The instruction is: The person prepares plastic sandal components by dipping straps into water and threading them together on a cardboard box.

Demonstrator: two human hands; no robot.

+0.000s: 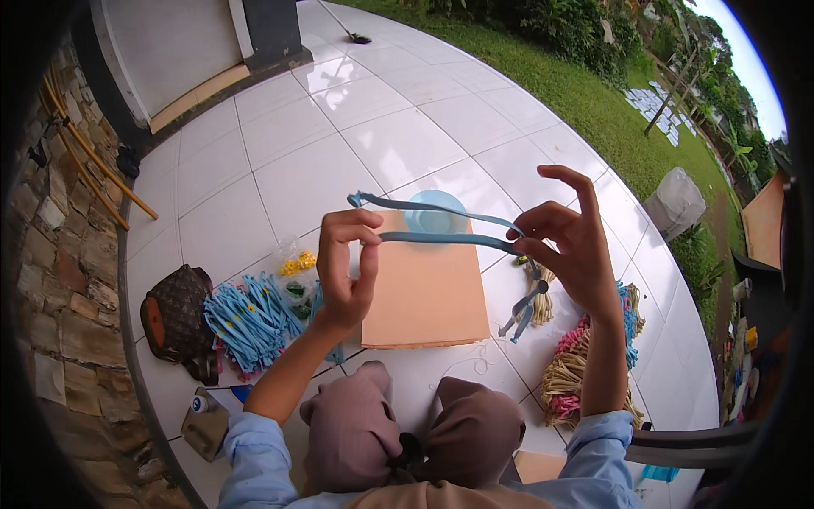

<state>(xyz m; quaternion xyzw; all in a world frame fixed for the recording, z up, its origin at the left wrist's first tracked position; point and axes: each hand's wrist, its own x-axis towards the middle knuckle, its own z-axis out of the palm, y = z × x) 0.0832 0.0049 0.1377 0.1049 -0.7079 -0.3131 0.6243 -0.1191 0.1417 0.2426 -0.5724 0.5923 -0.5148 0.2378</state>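
A blue fabric strap is stretched between my hands in two nearly parallel strands. My left hand is closed in a pinch on the lower strand; the upper strand's knotted end sticks out past its fingers. My right hand pinches the strands at the other end between thumb and finger, its other fingers raised. Below the right hand dangle the strap's tails, with a dark round piece on them. Beneath lies a peach-coloured flat board, with a translucent blue bowl at its far end.
At left, a pile of blue straps lies beside a brown handbag and bagged yellow pieces. Beige and pink bundles are at right. A stone wall borders the tiled floor; a broom lies far off.
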